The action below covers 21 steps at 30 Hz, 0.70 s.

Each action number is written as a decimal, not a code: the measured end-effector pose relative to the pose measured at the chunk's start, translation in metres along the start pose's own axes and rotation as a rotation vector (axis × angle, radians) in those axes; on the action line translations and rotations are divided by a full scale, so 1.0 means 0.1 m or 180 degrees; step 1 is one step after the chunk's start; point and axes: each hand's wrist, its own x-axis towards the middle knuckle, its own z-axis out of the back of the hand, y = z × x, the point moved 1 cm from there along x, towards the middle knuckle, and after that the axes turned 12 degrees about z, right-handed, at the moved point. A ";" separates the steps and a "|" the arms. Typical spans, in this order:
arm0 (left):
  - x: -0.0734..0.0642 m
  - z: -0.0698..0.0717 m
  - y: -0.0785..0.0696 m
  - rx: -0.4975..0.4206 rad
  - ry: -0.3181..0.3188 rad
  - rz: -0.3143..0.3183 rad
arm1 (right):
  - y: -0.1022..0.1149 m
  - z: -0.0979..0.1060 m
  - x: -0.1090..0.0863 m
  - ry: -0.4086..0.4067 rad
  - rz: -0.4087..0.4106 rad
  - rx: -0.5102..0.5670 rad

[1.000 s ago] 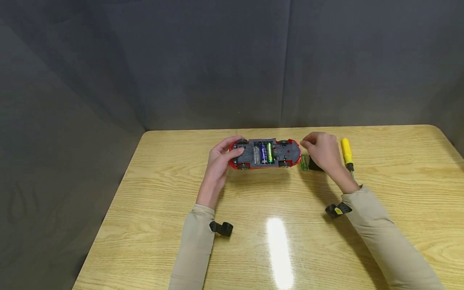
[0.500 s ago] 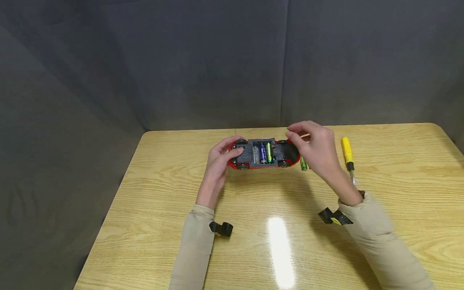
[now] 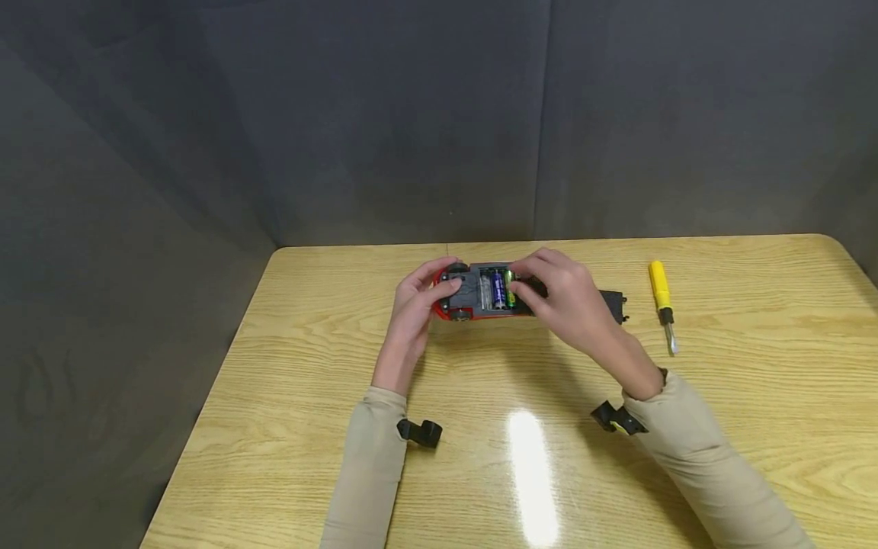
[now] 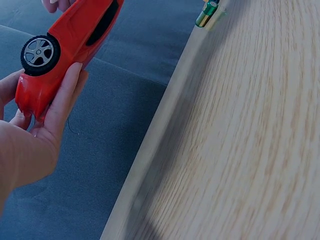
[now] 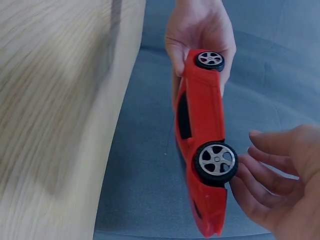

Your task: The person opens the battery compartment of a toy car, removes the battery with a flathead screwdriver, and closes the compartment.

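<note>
In the head view a red toy car (image 3: 488, 314) is held upside down, its grey underside up. My left hand (image 3: 414, 299) grips its left end, thumb on the underside. Batteries lie side by side in the bay: a blue battery (image 3: 498, 290) and a green battery (image 3: 511, 294). Left of them is a slot (image 3: 485, 291) with no battery. My right hand (image 3: 565, 301) reaches over the right end, its thumb and forefinger apart at the green battery. From the right wrist, its fingers (image 5: 252, 172) look loosely bent beside a wheel (image 5: 216, 159); the battery bay is hidden there.
A yellow-handled screwdriver (image 3: 660, 290) lies to the right on the wooden table (image 3: 329, 366). A black cover (image 3: 613, 303) with small tabs lies partly behind the right hand. The left wrist view shows a loose green battery (image 4: 206, 14) on the table.
My right hand has moved left from beyond the car's right end to the green battery in the bay. The left hand and the car have stayed in place.
</note>
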 end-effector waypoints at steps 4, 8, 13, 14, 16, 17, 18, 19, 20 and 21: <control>0.00 -0.01 0.00 -0.0018 0.0013 -0.0007 | 0.00 -0.03 -0.02 0.0153 0.0178 -0.0174; 0.00 -0.01 -0.01 -0.0017 0.0026 -0.0024 | 0.00 -0.06 -0.04 0.0278 0.0325 -0.0293; 0.00 -0.01 0.00 -0.0001 0.0030 -0.0019 | -0.01 -0.09 -0.05 0.0319 0.0480 -0.0359; 0.00 0.00 0.00 0.0004 0.0030 -0.0014 | -0.01 -0.09 -0.06 0.0324 0.0502 -0.0369; 0.00 0.00 0.00 0.0011 0.0034 -0.0009 | -0.02 -0.10 -0.06 0.0336 0.0544 -0.0389; 0.00 0.00 0.00 0.0014 0.0035 -0.0009 | -0.02 -0.11 -0.06 0.0342 0.0561 -0.0399; 0.00 0.00 0.00 0.0021 0.0034 -0.0010 | -0.03 -0.11 -0.06 0.0347 0.0580 -0.0408; 0.00 0.00 0.00 0.0029 0.0037 -0.0012 | -0.03 -0.11 -0.07 0.0352 0.0597 -0.0419; 0.00 0.00 0.00 0.0032 0.0039 -0.0013 | -0.03 -0.11 -0.07 0.0357 0.0612 -0.0430; 0.00 0.00 0.00 0.0035 0.0043 -0.0013 | -0.03 -0.12 -0.07 0.0363 0.0623 -0.0440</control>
